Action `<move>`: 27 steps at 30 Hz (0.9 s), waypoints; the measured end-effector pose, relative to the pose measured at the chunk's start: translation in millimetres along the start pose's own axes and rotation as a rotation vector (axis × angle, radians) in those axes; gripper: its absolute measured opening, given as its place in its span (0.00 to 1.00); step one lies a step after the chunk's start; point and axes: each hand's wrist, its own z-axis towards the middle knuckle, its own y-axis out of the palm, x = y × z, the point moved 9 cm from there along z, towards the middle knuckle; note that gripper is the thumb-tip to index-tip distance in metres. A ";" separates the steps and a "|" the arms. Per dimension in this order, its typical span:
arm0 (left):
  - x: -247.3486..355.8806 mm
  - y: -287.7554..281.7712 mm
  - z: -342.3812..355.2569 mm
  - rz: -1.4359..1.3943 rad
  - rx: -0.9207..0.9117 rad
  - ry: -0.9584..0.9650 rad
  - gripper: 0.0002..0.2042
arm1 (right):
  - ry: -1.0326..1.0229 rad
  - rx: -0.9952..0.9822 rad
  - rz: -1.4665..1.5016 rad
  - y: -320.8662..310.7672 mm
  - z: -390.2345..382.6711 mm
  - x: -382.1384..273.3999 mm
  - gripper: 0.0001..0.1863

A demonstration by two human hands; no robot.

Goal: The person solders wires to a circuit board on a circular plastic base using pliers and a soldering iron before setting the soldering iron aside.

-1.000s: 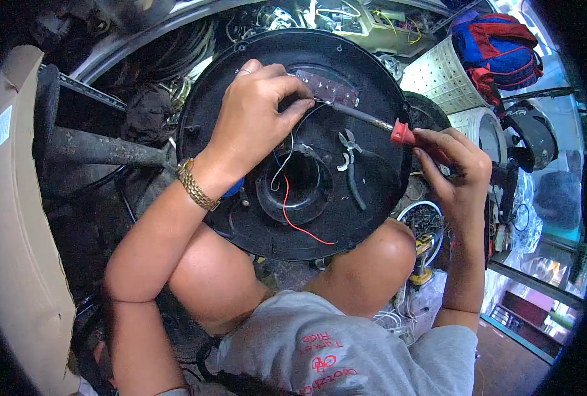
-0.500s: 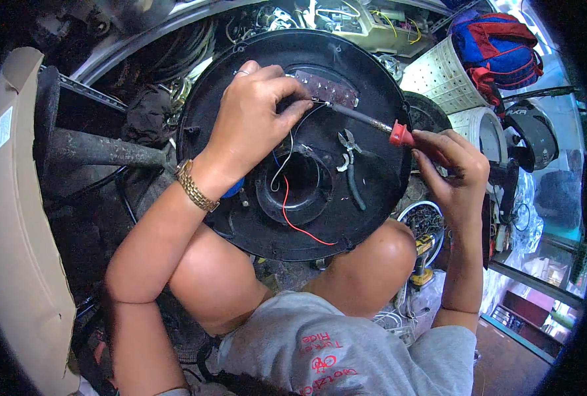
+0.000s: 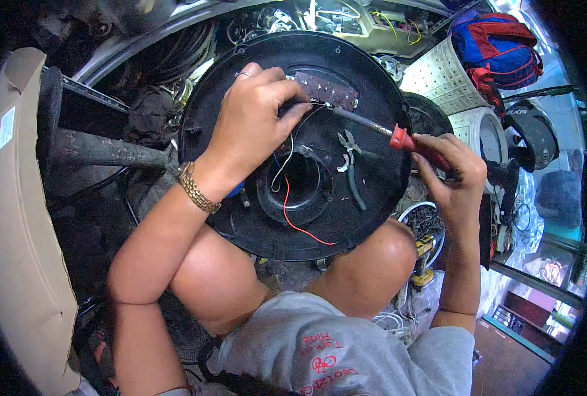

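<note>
A large round black housing [image 3: 379, 185] rests over my knees. My left hand [image 3: 257, 109] pinches a thin wire [image 3: 313, 105] beside a dark brown circuit board [image 3: 333, 90] near the housing's top. My right hand [image 3: 452, 171] grips the red handle of a soldering iron [image 3: 400, 137]; its metal tip meets the wire by my left fingertips, though the exact contact is too small to tell. Cutting pliers [image 3: 354, 185] lie on the housing, right of its central hole. A red wire [image 3: 303, 231] and a white wire [image 3: 277, 181] trail loose across it.
Cardboard [image 3: 23, 218] stands at the left beside a dark metal post [image 3: 102, 150]. At the right are a white perforated basket [image 3: 439, 76], a blue-red bag [image 3: 491, 46], a yellow power tool [image 3: 422, 264] and glass shelving [image 3: 531, 284]. Cluttered parts [image 3: 333, 16] lie beyond the housing.
My right hand and the soldering iron's handle have shifted slightly left. My left hand keeps its place at the board.
</note>
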 end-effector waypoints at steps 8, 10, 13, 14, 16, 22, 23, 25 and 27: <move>-1.6 -1.7 -1.1 -0.008 0.013 -0.004 0.06 | 0.015 -0.027 -0.028 1.5 0.4 -1.4 0.12; -1.2 -3.6 -1.1 -0.017 0.020 -0.012 0.06 | 0.017 -0.025 -0.021 2.5 -0.1 0.4 0.12; 2.0 -11.3 0.4 -0.025 0.026 -0.035 0.06 | 0.024 0.002 0.024 0.7 -0.2 1.7 0.12; 1.8 -13.6 0.9 -0.023 0.024 -0.051 0.06 | 0.032 -0.012 0.015 0.8 1.1 -0.4 0.12; 1.2 -16.9 1.2 -0.024 0.040 -0.054 0.06 | 0.041 -0.026 0.004 1.5 1.5 -0.8 0.12; -3.0 -20.4 -0.8 -0.022 0.054 -0.072 0.05 | 0.048 -0.021 0.004 2.1 -0.3 0.8 0.12; -3.7 -20.7 -0.9 -0.015 0.051 -0.078 0.05 | 0.042 -0.011 0.008 1.9 -1.1 1.9 0.12; -5.5 -21.8 -1.2 -0.015 0.052 -0.084 0.05 | 0.037 -0.001 0.011 0.5 -1.6 1.8 0.12; -7.4 -22.3 -2.0 -0.017 0.053 -0.089 0.05 | 0.030 -0.016 -0.028 0.2 -1.6 0.0 0.11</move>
